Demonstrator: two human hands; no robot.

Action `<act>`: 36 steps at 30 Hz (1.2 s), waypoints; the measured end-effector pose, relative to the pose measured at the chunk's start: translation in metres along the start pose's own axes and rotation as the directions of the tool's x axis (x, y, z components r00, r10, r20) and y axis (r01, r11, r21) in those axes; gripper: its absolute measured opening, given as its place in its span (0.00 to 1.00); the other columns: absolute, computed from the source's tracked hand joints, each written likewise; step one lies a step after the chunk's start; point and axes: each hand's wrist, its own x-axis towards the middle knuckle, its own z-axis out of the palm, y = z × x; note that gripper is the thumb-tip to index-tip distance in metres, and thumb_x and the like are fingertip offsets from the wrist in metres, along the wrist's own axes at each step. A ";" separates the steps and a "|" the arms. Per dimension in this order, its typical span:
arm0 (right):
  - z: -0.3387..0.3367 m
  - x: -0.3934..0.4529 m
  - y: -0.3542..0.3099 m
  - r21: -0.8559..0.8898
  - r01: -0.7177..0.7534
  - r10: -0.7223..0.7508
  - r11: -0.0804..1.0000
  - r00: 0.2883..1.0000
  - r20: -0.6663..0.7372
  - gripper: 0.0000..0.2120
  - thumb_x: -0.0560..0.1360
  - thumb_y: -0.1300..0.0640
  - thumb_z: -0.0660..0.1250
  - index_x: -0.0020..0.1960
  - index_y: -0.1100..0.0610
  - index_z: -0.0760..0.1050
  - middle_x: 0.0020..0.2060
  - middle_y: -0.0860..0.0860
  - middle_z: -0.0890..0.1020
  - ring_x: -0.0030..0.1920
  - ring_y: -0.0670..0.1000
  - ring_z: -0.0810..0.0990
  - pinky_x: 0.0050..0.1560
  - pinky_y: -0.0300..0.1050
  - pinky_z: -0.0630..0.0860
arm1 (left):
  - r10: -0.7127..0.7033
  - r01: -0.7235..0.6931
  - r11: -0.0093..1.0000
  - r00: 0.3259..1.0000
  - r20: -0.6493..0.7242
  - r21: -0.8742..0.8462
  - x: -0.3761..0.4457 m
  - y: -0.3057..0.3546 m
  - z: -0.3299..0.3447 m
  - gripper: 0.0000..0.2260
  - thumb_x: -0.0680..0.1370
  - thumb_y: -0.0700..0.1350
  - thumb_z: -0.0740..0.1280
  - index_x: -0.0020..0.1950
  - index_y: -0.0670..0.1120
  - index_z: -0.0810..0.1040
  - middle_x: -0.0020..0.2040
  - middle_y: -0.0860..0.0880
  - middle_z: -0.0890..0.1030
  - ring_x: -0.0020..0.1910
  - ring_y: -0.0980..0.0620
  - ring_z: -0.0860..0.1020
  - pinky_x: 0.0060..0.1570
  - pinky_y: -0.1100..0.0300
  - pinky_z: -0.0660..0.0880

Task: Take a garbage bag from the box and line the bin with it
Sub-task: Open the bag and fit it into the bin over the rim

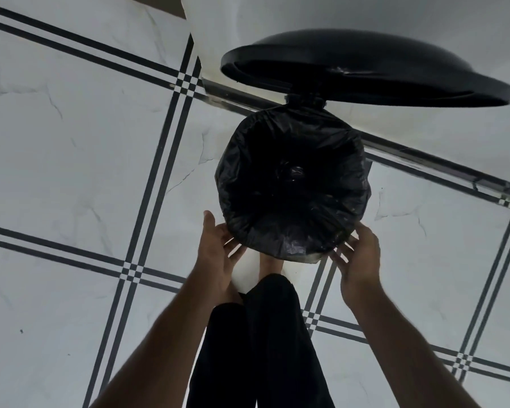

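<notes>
White tiled floor, black grid lines. Pedal bin at 12 o'clock, lid up, black garbage bag already draped over rim. Left hand at 7, right hand at 5, fingers spread, flanking rim, gripping nothing. Finishing lining; likely next: tucking overhang, lowering lid.

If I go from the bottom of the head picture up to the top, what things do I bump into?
Dark trouser legs → bare foot → black garbage bag lining the bin, with the left hand and right hand at its near rim → raised black lid.
</notes>
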 end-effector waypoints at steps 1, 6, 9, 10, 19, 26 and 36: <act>0.001 0.003 0.000 0.040 -0.047 0.046 0.998 0.999 0.028 0.16 0.78 0.50 0.61 0.62 0.55 0.74 0.50 0.50 0.82 0.51 0.50 0.81 0.51 0.45 0.79 | -0.013 0.013 1.000 1.000 0.020 -0.012 0.000 0.000 0.001 0.32 0.81 0.65 0.50 0.70 0.40 0.71 0.66 0.42 0.77 0.64 0.44 0.76 0.62 0.48 0.73; -0.004 0.018 0.003 0.250 -0.211 0.184 0.945 0.975 0.129 0.09 0.79 0.59 0.60 0.49 0.55 0.80 0.42 0.50 0.82 0.47 0.51 0.80 0.55 0.47 0.79 | -0.049 0.054 0.994 0.997 0.055 -0.093 0.003 0.006 -0.002 0.31 0.82 0.63 0.51 0.72 0.41 0.69 0.65 0.41 0.77 0.61 0.42 0.77 0.61 0.47 0.74; -0.015 0.032 0.012 0.325 -0.287 0.223 0.901 0.949 0.221 0.09 0.82 0.61 0.60 0.55 0.58 0.79 0.46 0.51 0.82 0.45 0.48 0.81 0.48 0.41 0.81 | -0.051 0.057 0.994 0.997 0.064 -0.093 0.003 0.004 -0.006 0.31 0.82 0.63 0.51 0.73 0.40 0.68 0.66 0.40 0.77 0.61 0.42 0.77 0.60 0.48 0.73; -0.018 0.036 0.015 0.322 -0.291 0.218 0.901 0.945 0.246 0.10 0.82 0.61 0.59 0.57 0.59 0.78 0.47 0.51 0.82 0.44 0.47 0.80 0.45 0.39 0.80 | -0.052 0.058 0.994 0.996 0.067 -0.095 0.004 0.004 -0.007 0.31 0.82 0.63 0.51 0.73 0.40 0.69 0.66 0.40 0.77 0.62 0.42 0.78 0.60 0.48 0.74; -0.017 0.058 0.012 0.207 -0.208 0.159 0.956 0.960 0.230 0.17 0.80 0.60 0.66 0.66 0.64 0.75 0.63 0.58 0.80 0.65 0.56 0.78 0.65 0.49 0.76 | -0.021 0.027 0.997 0.997 0.074 -0.073 0.005 0.000 -0.009 0.30 0.81 0.64 0.51 0.63 0.41 0.76 0.61 0.41 0.80 0.61 0.44 0.78 0.66 0.48 0.72; -0.022 0.043 0.001 0.270 -0.232 0.206 0.934 0.971 0.121 0.21 0.78 0.39 0.60 0.47 0.56 0.79 0.41 0.49 0.78 0.46 0.50 0.72 0.43 0.41 0.71 | -0.038 0.043 0.993 0.998 0.053 -0.107 0.004 -0.001 -0.002 0.32 0.80 0.65 0.52 0.71 0.41 0.70 0.64 0.41 0.79 0.59 0.43 0.79 0.60 0.47 0.74; -0.017 0.044 -0.009 0.265 -0.267 0.232 0.927 0.960 0.154 0.22 0.78 0.39 0.58 0.50 0.57 0.76 0.43 0.51 0.76 0.52 0.53 0.75 0.64 0.51 0.73 | -0.015 0.019 0.995 0.999 0.039 -0.100 0.002 -0.005 0.001 0.34 0.80 0.67 0.49 0.72 0.42 0.69 0.65 0.42 0.77 0.65 0.42 0.75 0.69 0.45 0.69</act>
